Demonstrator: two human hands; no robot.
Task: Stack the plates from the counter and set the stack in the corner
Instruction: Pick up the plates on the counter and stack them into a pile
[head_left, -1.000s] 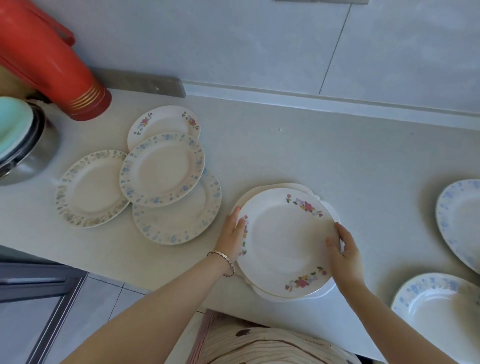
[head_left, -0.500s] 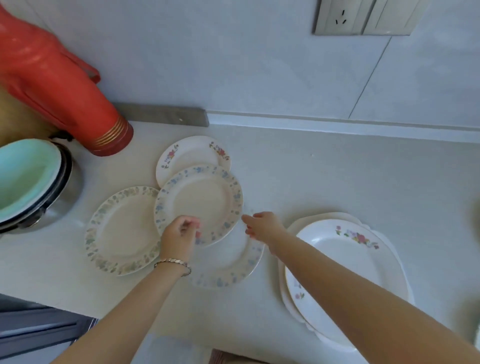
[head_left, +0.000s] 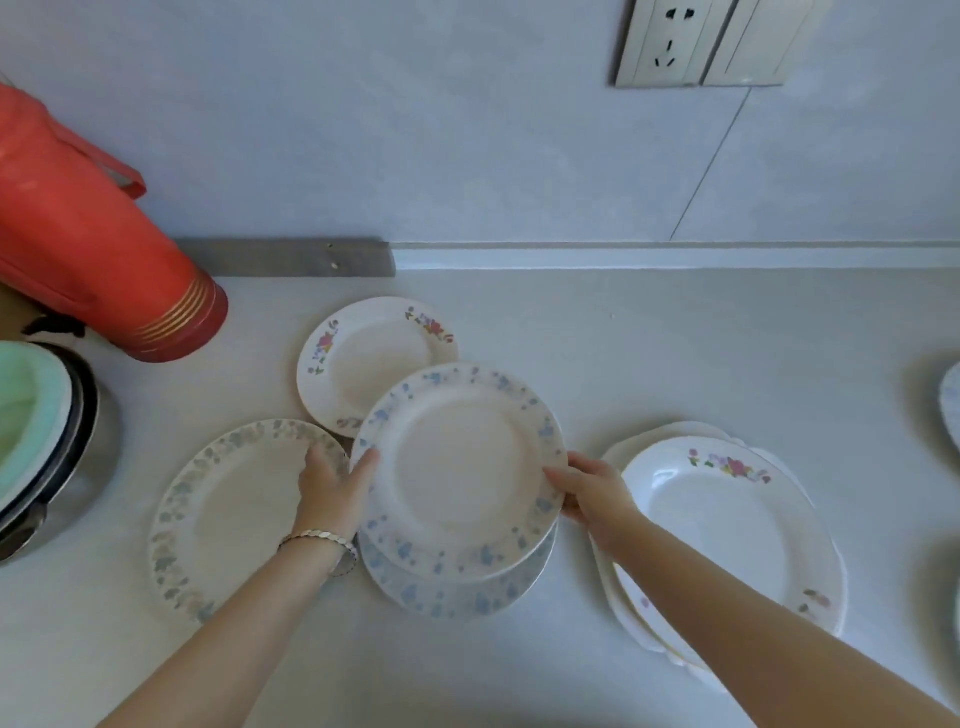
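Through the head camera, your left hand and right hand pinch opposite rims of the blue-flowered plate, both grips clamped on it. The plate is mid-counter, over a second blue plate and overlapping the pink-flowered plate on its far side. Keep it level and lift it straight up, so its rim doesn't drag the plates beneath. Then carry it right to the stack and centre it before letting go.
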